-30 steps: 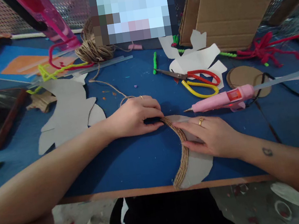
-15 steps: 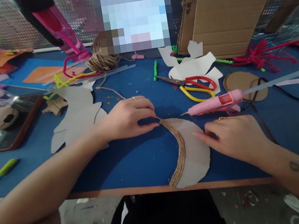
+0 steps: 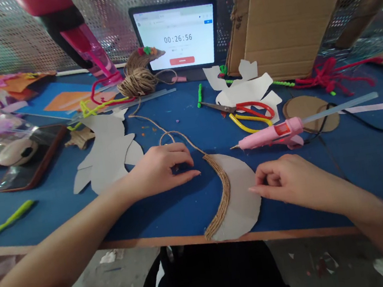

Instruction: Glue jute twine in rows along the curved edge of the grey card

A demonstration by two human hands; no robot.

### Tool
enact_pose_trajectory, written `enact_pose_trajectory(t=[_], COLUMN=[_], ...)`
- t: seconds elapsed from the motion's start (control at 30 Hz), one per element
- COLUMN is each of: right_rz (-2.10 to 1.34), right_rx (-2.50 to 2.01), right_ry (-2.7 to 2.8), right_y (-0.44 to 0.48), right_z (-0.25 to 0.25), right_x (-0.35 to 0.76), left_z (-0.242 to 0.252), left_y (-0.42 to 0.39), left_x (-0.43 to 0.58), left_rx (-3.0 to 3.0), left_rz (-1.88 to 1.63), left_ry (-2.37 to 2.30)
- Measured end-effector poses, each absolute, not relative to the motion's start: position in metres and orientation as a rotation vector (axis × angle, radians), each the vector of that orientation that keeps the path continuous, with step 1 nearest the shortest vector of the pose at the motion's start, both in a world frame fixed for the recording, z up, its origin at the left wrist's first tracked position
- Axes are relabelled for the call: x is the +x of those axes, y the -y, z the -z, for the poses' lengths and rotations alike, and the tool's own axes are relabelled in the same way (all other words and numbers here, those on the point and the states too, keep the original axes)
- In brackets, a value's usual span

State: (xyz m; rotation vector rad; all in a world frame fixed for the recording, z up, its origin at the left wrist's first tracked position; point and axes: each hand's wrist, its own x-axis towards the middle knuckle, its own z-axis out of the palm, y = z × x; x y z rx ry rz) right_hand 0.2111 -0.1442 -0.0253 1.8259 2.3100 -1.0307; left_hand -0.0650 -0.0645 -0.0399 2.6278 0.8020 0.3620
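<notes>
The left hand (image 3: 163, 168) is loose and empty, and the right hand (image 3: 286, 181), pinching or not I can't tell, maybe steadies the card (image 3: 243, 192).

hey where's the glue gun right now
In the head view, the glue gun lies right of centre on the blue table, just nearer than the scissors and just beyond the right hand.

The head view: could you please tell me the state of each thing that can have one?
Crescent: flat, twine along its inner edge.
Left hand: open, nothing visibly held.
Right hand: curled, at crescent's edge.
Twine ball: partly unwound.
Scissors: blades look together.
Glue gun: stick inserted.
Tablet: on, showing 00:26:56.
Phone: screen dark.
</notes>
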Motion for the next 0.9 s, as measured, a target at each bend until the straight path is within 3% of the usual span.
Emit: enact_pose_trajectory(t=[0.23,0.43,0.7,0.9], right_rz=[0.716,1.358,1.829,1.782], right_rx=[1.945,1.759,1.664,1.511], right_ry=[-2.351,-2.207,-2.125,-2.297], right_y=[0.144,0.144,0.163,0.187], right_z=[0.03,0.024,0.031,0.032], right_x=[0.219,0.211,0.197,0.178], left_z=[0.038,0.049,0.068,0.066], left_y=[0.103,0.166,0.185,0.199], left_x=[-0.068,-0.066,-0.079,-0.093], left_rx=[2.454,2.935,3.184,3.292], left_rz=[-0.386,-0.442,-0.708,-0.701], left_ry=[-0.851,-0.74,-0.824,-0.763])
